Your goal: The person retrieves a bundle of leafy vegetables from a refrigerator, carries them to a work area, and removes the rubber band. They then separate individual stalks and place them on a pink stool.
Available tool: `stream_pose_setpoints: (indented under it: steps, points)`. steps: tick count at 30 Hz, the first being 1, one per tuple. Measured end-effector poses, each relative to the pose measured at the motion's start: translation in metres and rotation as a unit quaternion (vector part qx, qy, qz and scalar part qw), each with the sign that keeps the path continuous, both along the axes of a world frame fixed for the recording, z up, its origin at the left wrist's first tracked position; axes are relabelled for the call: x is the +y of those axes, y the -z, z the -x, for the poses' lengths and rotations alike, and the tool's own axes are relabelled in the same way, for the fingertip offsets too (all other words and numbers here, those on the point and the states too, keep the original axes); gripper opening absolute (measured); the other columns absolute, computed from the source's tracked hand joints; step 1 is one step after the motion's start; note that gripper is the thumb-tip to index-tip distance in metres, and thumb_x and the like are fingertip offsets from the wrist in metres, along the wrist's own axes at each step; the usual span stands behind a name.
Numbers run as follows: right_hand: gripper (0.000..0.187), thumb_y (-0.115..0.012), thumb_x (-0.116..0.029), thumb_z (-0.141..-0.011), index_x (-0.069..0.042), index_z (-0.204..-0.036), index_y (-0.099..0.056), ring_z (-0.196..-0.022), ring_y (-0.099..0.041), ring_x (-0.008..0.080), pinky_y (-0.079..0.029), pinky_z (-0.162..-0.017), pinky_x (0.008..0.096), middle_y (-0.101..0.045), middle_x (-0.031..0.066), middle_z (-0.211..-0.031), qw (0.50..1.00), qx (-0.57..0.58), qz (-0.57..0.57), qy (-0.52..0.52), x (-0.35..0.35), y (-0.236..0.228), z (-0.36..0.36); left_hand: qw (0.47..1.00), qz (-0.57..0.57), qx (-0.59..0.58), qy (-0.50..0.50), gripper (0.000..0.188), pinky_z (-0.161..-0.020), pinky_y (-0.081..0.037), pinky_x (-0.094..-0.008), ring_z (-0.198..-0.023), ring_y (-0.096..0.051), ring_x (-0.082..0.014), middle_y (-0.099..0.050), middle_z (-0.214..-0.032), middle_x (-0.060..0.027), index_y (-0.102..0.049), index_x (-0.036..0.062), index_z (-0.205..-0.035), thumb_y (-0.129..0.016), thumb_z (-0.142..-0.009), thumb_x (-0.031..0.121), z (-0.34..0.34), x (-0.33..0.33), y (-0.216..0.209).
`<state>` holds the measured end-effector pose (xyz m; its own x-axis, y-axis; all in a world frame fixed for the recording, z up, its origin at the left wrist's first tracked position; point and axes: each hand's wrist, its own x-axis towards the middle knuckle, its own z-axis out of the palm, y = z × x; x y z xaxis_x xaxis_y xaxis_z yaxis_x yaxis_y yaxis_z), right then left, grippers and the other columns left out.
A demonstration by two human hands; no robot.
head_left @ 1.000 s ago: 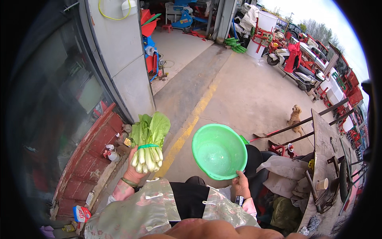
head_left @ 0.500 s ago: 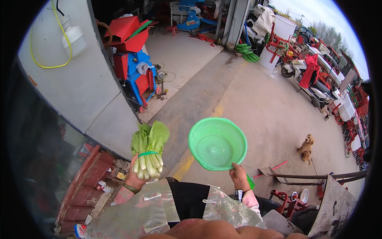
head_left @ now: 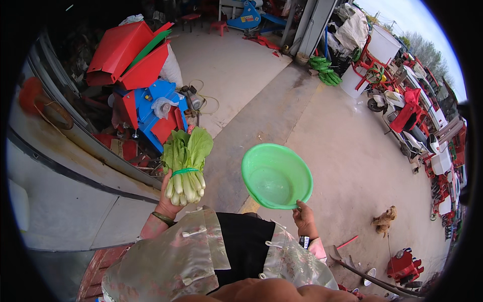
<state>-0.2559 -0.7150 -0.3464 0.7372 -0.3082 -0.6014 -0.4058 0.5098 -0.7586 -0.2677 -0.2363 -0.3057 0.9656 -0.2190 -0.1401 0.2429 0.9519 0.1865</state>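
Note:
A bunch of leafy greens with pale stalks, bound by a green band, is in my left hand. My fingers there are partly hidden behind the stalks. My right hand grips the near rim of a light green plastic basin, thumb at the edge. Tilted a little, the basin shows an inside with whitish marks and no items in it. Both things are held in front of my body, apart from each other.
At the left stands a red and blue machine inside a wide doorway. A small brown dog sits on the concrete at the right. Beyond it are a parked scooter and red machinery. A green coiled hose lies by the door post.
My body has moved forward toward the doorway, so the red and blue machine looks nearer. The dog has turned its head. Both hands keep hold of the greens and the basin.

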Motion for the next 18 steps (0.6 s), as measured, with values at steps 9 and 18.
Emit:
stream_pose_setpoints:
  steps: [9, 18]
  points:
    - [0.025, -0.062, -0.010, -0.087, 0.000, -0.108, -0.054, -0.076, -0.058, 0.0172, -0.044, -0.050, 0.0214, -0.059, 0.0090, -0.097, 0.999, 0.012, 0.016, 0.049, -0.058, -0.009, -0.232, 0.999, 0.024, -0.036, 0.000, 0.057, -0.096, -0.044, -0.0434, -0.108, -0.058, -0.0286, -0.060, -0.117, -0.0140, -0.050, 0.0039, -0.127, -0.046, -0.093, 0.050, -0.275, 0.000, -0.018]
    - [0.019, -0.064, -0.013, -0.086, -0.002, -0.099, -0.056, -0.071, -0.055, 0.0144, -0.037, -0.047, 0.0194, -0.057, 0.0062, -0.088, 0.989, -0.083, -0.026, -0.118, 0.056, -0.064, -0.624, 0.965, 0.252, 0.014, -0.072, 0.058, -0.097, -0.044, -0.0389, -0.112, -0.055, -0.0256, -0.055, -0.125, -0.0125, -0.046, 0.0045, -0.130, -0.045, -0.094, 0.050, -0.467, 0.037, -0.004]
